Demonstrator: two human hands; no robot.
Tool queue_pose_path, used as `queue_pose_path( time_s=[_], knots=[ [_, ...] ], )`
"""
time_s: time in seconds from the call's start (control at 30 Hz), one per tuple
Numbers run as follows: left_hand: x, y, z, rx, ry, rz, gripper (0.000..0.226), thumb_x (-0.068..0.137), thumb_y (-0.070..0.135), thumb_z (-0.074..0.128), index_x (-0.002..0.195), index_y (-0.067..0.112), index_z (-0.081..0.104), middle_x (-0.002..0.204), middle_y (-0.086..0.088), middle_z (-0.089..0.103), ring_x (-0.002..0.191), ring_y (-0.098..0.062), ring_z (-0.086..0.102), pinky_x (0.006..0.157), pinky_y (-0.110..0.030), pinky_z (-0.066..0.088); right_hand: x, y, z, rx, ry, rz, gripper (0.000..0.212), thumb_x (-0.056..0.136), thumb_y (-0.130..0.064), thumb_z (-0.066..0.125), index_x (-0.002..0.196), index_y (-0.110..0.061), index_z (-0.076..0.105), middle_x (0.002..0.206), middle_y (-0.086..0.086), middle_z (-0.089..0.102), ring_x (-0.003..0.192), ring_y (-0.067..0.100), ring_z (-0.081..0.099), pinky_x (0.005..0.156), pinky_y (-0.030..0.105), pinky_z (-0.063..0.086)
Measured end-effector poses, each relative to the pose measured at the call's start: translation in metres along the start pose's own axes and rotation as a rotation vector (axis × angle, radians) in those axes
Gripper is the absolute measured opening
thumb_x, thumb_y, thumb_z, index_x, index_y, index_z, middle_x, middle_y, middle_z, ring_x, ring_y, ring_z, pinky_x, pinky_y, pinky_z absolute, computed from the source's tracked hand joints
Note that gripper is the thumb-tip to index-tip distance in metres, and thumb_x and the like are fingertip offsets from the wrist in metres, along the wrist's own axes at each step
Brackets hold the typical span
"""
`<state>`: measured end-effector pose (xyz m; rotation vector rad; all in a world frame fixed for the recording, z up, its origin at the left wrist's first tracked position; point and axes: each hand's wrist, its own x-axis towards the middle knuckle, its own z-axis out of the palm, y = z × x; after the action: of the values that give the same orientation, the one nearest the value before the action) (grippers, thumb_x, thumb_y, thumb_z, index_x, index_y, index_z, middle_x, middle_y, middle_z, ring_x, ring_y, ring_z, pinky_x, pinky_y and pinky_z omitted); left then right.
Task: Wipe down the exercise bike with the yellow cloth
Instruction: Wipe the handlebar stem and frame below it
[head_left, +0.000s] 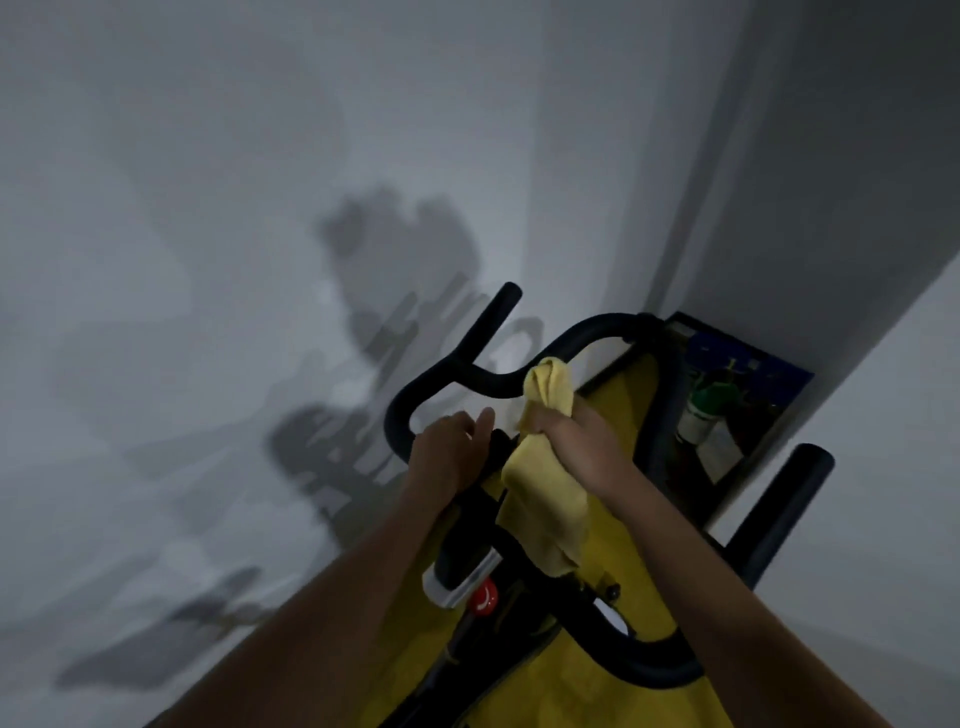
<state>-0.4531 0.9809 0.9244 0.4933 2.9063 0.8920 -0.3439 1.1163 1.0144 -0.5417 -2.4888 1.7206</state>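
Note:
The exercise bike's black handlebar (447, 374) curves across the middle of the view, above a yellow frame (618, 525) and a red knob (484, 598). My right hand (576, 441) grips the bunched yellow cloth (545, 493); the cloth's top end touches the handlebar's centre bend and its tail hangs down over the frame. My left hand (452, 449) rests on the handlebar's left loop, its fingers loosely bent over the bar.
A white wall (234, 260) stands close behind the bike, with a corner to the right. A blue framed board (737, 400) leans in that corner behind the bike. The right handlebar end (784, 504) sticks up at the right.

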Motion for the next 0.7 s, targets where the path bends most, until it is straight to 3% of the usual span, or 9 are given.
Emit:
queue_pose_path(
  time_s=[0.07,0.17,0.3,0.47,0.57,0.63,0.7],
  knots=[
    [-0.009,-0.002,-0.001,0.017,-0.008,0.045,0.059,0.106,0.047,0.027,0.085,0.007,0.065,0.077,-0.01,0.065,0.074,-0.026,0.061,0.069,-0.034,0.043,0.006,0.007,0.017,-0.131,0.022,0.009,0.019,0.097,-0.038,0.056,0.099,-0.019,0.055,0.094,0.002,0.062,0.081,0.019,0.058,0.063,0.03,0.039],
    [-0.023,0.003,0.0,0.06,0.063,0.039,0.055,0.107,0.04,0.025,0.103,0.007,0.068,0.09,-0.012,0.071,0.087,-0.03,0.065,0.083,-0.039,0.047,0.007,0.024,0.04,-0.357,0.157,-0.046,0.036,0.096,-0.054,0.045,0.104,-0.021,0.057,0.099,0.0,0.062,0.085,0.021,0.06,0.07,0.038,0.05],
    [-0.036,0.015,0.009,0.029,0.177,-0.006,0.058,0.104,0.051,0.023,0.098,0.012,0.066,0.093,-0.007,0.069,0.092,-0.026,0.062,0.099,-0.04,0.04,-0.007,0.037,0.033,-0.078,0.32,-0.146,0.014,0.099,-0.029,0.049,0.107,-0.021,0.058,0.098,0.0,0.064,0.083,0.016,0.061,0.068,0.035,0.05],
    [-0.053,0.033,0.028,0.054,0.283,-0.103,0.058,0.1,0.057,0.025,0.112,0.014,0.063,0.11,-0.005,0.064,0.109,-0.025,0.056,0.114,-0.045,0.028,-0.019,0.037,0.004,0.032,0.507,-0.131,0.044,0.089,-0.042,0.042,0.12,-0.014,0.057,0.117,0.006,0.056,0.105,0.028,0.057,0.093,0.046,0.049],
    [-0.054,0.033,0.029,0.049,0.308,-0.122,0.055,0.1,0.056,0.026,0.107,0.014,0.062,0.105,-0.005,0.064,0.104,-0.024,0.057,0.111,-0.043,0.03,-0.02,0.042,0.017,-0.031,0.399,0.063,0.059,0.093,-0.049,0.046,0.135,-0.007,0.05,0.127,0.01,0.047,0.116,0.033,0.05,0.1,0.05,0.043],
    [-0.052,0.033,0.029,0.05,0.327,-0.13,0.055,0.1,0.055,0.027,0.102,0.013,0.062,0.1,-0.005,0.064,0.102,-0.024,0.058,0.11,-0.042,0.032,-0.022,0.051,0.034,0.072,0.266,0.186,0.07,0.08,-0.061,0.047,0.127,-0.01,0.054,0.12,0.008,0.057,0.106,0.033,0.061,0.091,0.056,0.053],
    [-0.05,0.034,0.03,0.045,0.343,-0.133,0.054,0.1,0.055,0.029,0.098,0.013,0.063,0.097,-0.005,0.066,0.1,-0.024,0.059,0.108,-0.041,0.034,-0.021,0.067,0.049,0.146,0.281,0.144,0.066,0.073,-0.063,0.05,0.116,-0.013,0.056,0.105,0.007,0.065,0.091,0.029,0.068,0.076,0.051,0.06]
  ],
)
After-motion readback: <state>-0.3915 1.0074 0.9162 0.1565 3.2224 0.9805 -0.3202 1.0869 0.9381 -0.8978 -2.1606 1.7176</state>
